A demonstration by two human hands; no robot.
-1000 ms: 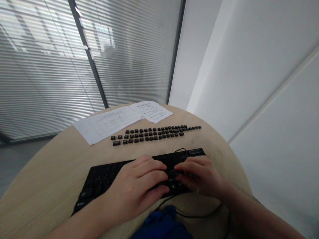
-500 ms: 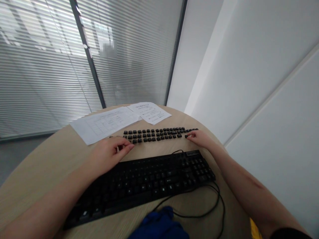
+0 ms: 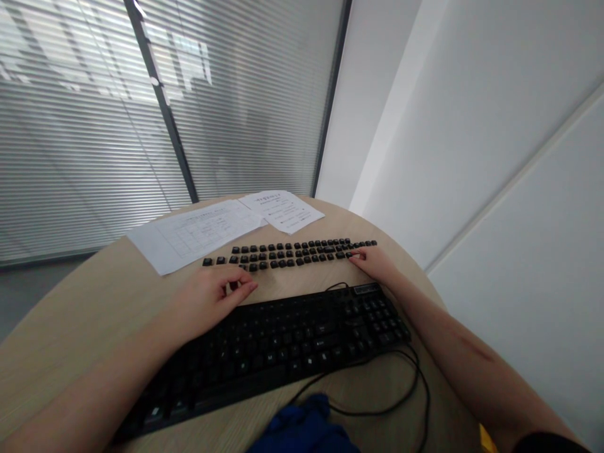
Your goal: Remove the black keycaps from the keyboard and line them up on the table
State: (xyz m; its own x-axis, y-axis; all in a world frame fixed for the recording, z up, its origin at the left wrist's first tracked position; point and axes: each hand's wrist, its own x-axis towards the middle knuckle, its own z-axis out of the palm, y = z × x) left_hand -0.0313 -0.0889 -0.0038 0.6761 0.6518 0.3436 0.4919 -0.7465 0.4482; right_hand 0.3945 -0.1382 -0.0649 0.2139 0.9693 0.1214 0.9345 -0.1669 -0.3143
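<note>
Black keycaps (image 3: pixel 287 254) lie in several long rows on the round wooden table. At the right end of the nearest row, the fingertips of my right hand (image 3: pixel 374 263) are closed on a small black keycap (image 3: pixel 350 254). My left hand (image 3: pixel 212 299) hovers at the left end of the rows, thumb and bent fingers drawn together; whether anything is between them is hidden. Below the rows lies a black keyboard (image 3: pixel 283 340), partly covered by my left forearm.
Two printed paper sheets, a left one (image 3: pixel 198 229) and a right one (image 3: pixel 285 211), lie behind the keycaps. A black cable (image 3: pixel 377 412) loops at the front right beside a blue cloth (image 3: pixel 302 431). A white wall (image 3: pixel 500 138) stands close on the right.
My right hand has shifted slightly left with the keycap, closer to the end of the row. My left hand has moved down a little, uncovering keycaps behind it.
</note>
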